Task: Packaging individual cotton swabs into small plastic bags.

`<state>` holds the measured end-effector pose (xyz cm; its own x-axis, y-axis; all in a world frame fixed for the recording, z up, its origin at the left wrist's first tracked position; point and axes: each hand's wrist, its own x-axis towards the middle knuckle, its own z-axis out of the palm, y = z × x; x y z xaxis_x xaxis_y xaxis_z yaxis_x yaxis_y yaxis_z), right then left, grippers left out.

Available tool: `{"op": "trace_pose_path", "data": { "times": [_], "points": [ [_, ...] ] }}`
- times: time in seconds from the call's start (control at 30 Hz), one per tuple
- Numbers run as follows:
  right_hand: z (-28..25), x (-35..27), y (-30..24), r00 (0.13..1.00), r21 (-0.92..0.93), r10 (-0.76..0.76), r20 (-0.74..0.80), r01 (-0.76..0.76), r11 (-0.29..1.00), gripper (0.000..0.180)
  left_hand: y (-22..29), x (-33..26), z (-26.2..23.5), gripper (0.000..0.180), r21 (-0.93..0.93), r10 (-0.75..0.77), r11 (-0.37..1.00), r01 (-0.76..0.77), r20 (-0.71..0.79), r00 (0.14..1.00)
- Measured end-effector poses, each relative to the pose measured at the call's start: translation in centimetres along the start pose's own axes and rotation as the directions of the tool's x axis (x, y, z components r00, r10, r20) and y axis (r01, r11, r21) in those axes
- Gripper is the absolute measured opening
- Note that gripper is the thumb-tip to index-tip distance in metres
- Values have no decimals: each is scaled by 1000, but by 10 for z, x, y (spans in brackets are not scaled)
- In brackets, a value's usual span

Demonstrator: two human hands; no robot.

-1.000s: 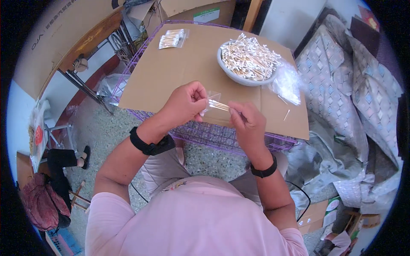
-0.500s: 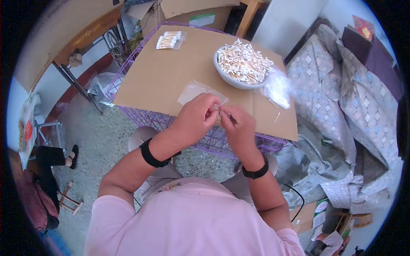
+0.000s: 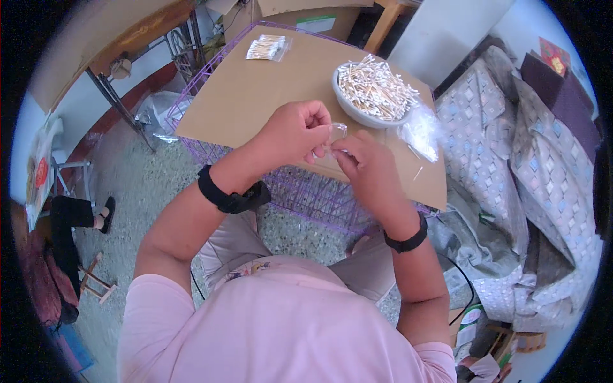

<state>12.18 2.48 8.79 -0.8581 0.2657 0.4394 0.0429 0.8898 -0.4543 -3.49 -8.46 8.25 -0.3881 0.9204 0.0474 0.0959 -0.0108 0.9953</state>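
Over the near part of the cardboard sheet, my left hand (image 3: 295, 135) and my right hand (image 3: 367, 159) pinch a small clear plastic bag (image 3: 339, 129) between them. Its upper part shows between my fingers; the rest is hidden behind them. Beyond my right hand stands a grey bowl (image 3: 357, 117) heaped with cotton swabs (image 3: 377, 88). To the bowl's right lies a pile of clear plastic bags (image 3: 420, 133). At the far left of the sheet, a clear bag filled with cotton swabs (image 3: 268, 47) lies flat.
The cardboard sheet (image 3: 233, 105) rests on a purple wire cage (image 3: 306, 195). Loose swabs (image 3: 417, 173) lie near its right edge. Patterned cloth (image 3: 476, 140) drapes at the right. A person's leg (image 3: 73, 214) and a small wooden stool (image 3: 96, 281) are at the left.
The bag, which lay spread toward the sheet beyond my left hand, now stands up between my fingers. My hands have moved slightly apart. The whole view has shifted a little.
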Motion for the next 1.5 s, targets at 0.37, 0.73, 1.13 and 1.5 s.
{"op": "trace_pose_path", "data": {
  "times": [0.37,0.73,1.13,1.5],
  "points": [
    [-9,6,-4,991,41,-71,114,66,997,9,-11,11,-21,14,321,402,838,-441,183,897],
    [-10,1,-7,997,132,36,67,-44,990,12,-3,6,-22,15,86,210,968,-237,249,946],
    [-25,8,-14,994,72,-65,84,59,996,18,-10,16,-15,15,64,179,978,-200,236,955],
    [-15,-2,-3,976,344,208,-73,-171,923,14,-13,18,-12,14,-134,216,970,-200,114,970]
  ]
}}
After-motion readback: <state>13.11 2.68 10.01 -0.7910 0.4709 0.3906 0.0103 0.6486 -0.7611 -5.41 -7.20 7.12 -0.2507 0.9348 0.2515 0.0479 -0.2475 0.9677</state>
